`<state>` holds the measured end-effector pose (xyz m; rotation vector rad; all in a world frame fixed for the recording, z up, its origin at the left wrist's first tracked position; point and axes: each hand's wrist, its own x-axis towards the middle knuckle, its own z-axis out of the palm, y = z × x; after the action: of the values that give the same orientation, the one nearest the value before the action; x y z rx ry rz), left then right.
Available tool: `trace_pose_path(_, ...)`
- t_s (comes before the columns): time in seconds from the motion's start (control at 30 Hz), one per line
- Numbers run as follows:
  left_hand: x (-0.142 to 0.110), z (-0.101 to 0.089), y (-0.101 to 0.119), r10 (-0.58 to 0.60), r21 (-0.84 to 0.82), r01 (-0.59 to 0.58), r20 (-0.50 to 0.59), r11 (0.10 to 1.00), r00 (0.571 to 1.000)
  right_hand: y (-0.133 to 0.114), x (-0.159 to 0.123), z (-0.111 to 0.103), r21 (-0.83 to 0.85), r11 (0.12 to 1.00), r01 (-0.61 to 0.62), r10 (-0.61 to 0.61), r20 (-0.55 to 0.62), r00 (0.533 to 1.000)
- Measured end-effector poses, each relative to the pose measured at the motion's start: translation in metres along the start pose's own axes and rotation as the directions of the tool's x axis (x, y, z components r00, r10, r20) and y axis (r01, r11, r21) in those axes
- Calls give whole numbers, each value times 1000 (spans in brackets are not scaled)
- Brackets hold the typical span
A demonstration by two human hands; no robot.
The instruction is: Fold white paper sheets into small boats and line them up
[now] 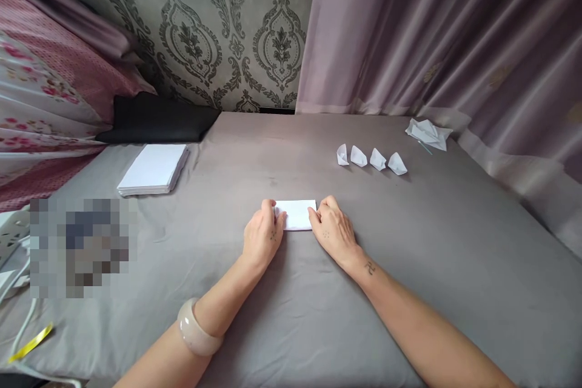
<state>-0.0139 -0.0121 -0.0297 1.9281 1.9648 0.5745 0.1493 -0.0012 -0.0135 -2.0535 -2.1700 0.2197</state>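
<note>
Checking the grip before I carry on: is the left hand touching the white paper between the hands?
Touching: the head view shows the left hand with its thumb over the left end of the white paper.

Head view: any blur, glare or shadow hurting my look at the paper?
Head view: left hand and right hand look sharp; white paper is bright, surface detail faint; soft shadows fall on the grey cloth; bangle shows small glare; a pixelated patch hides detail at left.
</note>
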Motion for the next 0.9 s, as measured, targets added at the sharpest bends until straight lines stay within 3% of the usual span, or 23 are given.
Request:
trace_pose_path(0.53, 2, -3, 3, -60, -44, 61, 20, 997, 998, -3, 6, -3, 6, 999, -52, 51, 97, 994)
trace_pose_path(0.9, 2, -4, 3, -62, -12, 62, 50, 998, 997, -3, 8, 0, -32, 998, -61, 64, 103, 993)
